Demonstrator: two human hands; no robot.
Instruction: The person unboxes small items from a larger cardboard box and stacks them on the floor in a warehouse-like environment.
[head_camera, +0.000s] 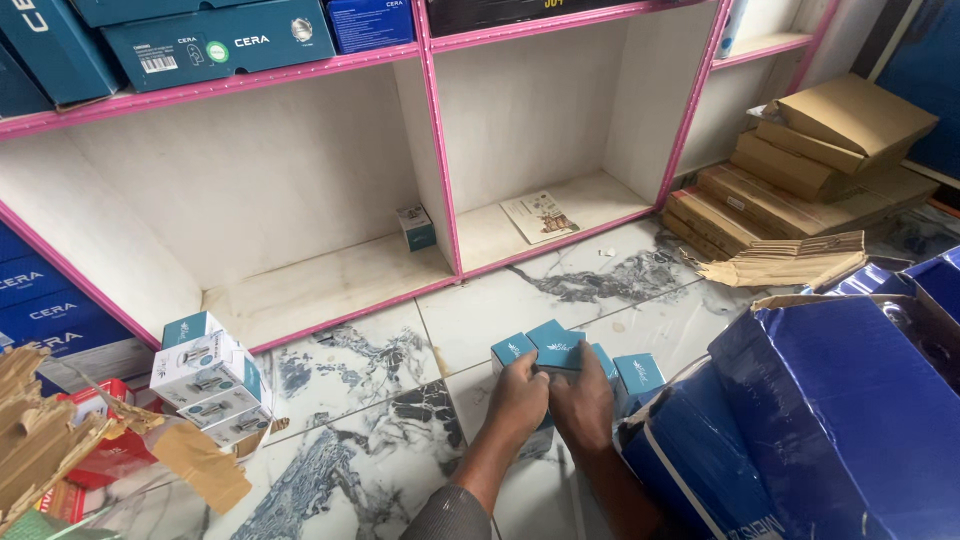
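Our left hand (518, 392) and right hand (583, 398) grip clamped together on small teal boxes (556, 350) stacked on the floor (400, 450) at twelve o'clock; squeezed unevenly, the stack could topple.

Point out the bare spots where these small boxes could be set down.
Free: the left shelf bay's floor, bare but for one small teal box; the marble floor tiles between the white-and-teal box stack and both hands. Crowded: around the teal boxes by the blue carton.
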